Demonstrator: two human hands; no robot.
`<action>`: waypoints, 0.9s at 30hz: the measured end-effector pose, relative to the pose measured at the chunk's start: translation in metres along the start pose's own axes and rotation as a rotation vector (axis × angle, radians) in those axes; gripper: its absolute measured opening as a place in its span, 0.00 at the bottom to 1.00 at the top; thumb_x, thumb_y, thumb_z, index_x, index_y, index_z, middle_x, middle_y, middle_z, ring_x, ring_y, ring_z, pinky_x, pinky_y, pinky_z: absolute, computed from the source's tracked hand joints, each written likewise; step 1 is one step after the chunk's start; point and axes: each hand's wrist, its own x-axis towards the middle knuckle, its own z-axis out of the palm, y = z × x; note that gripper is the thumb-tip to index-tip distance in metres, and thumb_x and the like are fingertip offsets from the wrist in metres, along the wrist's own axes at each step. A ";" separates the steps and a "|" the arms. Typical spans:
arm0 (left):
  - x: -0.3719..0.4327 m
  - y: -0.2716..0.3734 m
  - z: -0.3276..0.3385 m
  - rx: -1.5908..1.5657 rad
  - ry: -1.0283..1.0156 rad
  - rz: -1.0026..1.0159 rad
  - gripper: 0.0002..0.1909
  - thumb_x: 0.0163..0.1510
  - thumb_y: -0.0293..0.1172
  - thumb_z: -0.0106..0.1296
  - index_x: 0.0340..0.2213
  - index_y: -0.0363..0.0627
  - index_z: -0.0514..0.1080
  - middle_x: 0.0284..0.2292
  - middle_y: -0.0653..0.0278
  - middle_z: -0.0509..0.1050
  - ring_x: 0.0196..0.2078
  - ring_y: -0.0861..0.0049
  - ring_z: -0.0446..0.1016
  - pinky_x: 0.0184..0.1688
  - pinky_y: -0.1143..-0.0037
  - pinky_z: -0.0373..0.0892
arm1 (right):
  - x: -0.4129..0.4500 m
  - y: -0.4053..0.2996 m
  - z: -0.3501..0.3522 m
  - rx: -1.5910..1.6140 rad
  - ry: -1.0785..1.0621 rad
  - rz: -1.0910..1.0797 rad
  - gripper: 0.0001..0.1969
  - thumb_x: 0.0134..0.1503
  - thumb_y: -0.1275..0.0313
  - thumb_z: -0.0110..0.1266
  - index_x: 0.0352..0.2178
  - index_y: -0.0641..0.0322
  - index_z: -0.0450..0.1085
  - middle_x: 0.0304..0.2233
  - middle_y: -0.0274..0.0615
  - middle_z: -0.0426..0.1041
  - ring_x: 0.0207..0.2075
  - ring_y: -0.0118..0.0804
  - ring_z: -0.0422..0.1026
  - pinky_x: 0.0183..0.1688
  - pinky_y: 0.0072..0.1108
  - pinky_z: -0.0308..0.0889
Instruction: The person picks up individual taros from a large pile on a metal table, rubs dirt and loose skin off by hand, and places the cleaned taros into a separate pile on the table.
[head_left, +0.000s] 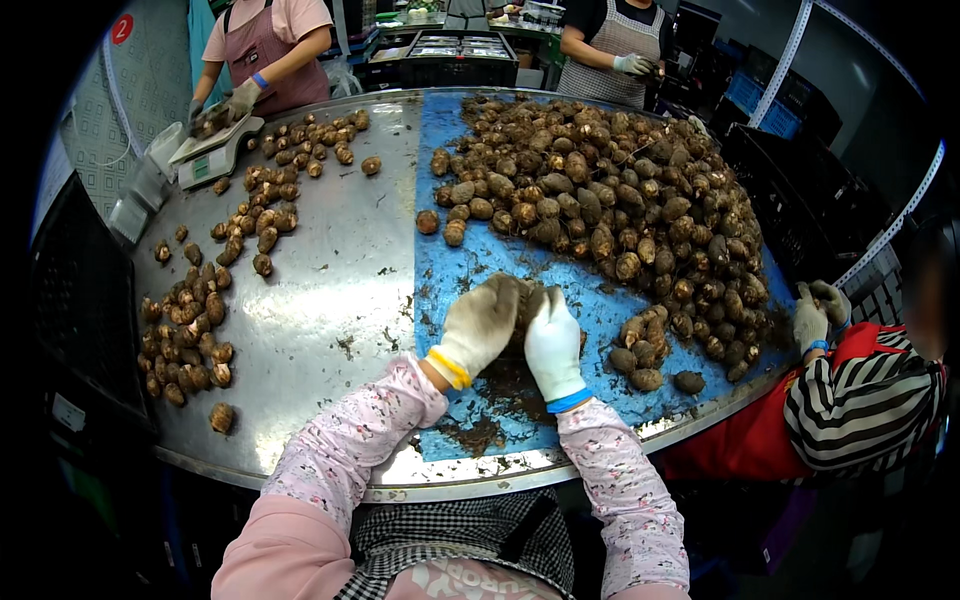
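Above the blue sheet (457, 300), my left hand (484, 319) and my right hand (553, 341) meet, both in soiled white knit gloves. Their fingers close around a brown, dirt-covered taro corm (523, 315), mostly hidden by the gloves. Dark soil and peeled fibres (480, 435) lie on the sheet below my wrists. A small group of taro corms (641, 349) rests to the right of my right hand. Beyond it, a large heap of unsorted taro (600, 187) covers the far right of the sheet.
Taro corms (187, 337) lie scattered along the left of the metal table (337, 315). A digital scale (210, 157) stands at the far left, near a person in an apron. Other gloved people work at the far side and on the right. Black crates (82, 300) flank the table.
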 end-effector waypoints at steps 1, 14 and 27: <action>0.010 -0.017 0.001 0.044 -0.044 0.017 0.18 0.64 0.38 0.32 0.36 0.38 0.68 0.25 0.49 0.74 0.27 0.61 0.74 0.32 0.66 0.71 | -0.002 -0.010 -0.001 -0.209 -0.007 -0.102 0.10 0.59 0.69 0.45 0.34 0.66 0.67 0.22 0.49 0.71 0.21 0.47 0.72 0.20 0.29 0.66; -0.001 -0.010 -0.007 0.251 0.262 0.527 0.12 0.60 0.30 0.39 0.28 0.42 0.72 0.18 0.60 0.73 0.16 0.66 0.72 0.20 0.70 0.69 | -0.002 -0.020 -0.013 0.888 -0.293 0.515 0.14 0.64 0.67 0.37 0.38 0.68 0.65 0.30 0.47 0.70 0.33 0.37 0.71 0.34 0.26 0.67; 0.014 -0.027 0.010 -1.074 -0.062 -0.395 0.21 0.61 0.49 0.39 0.42 0.44 0.68 0.32 0.63 0.73 0.30 0.75 0.74 0.30 0.78 0.70 | 0.015 0.003 0.001 0.556 0.011 -0.107 0.10 0.60 0.76 0.47 0.43 0.70 0.63 0.34 0.42 0.72 0.34 0.31 0.71 0.38 0.21 0.69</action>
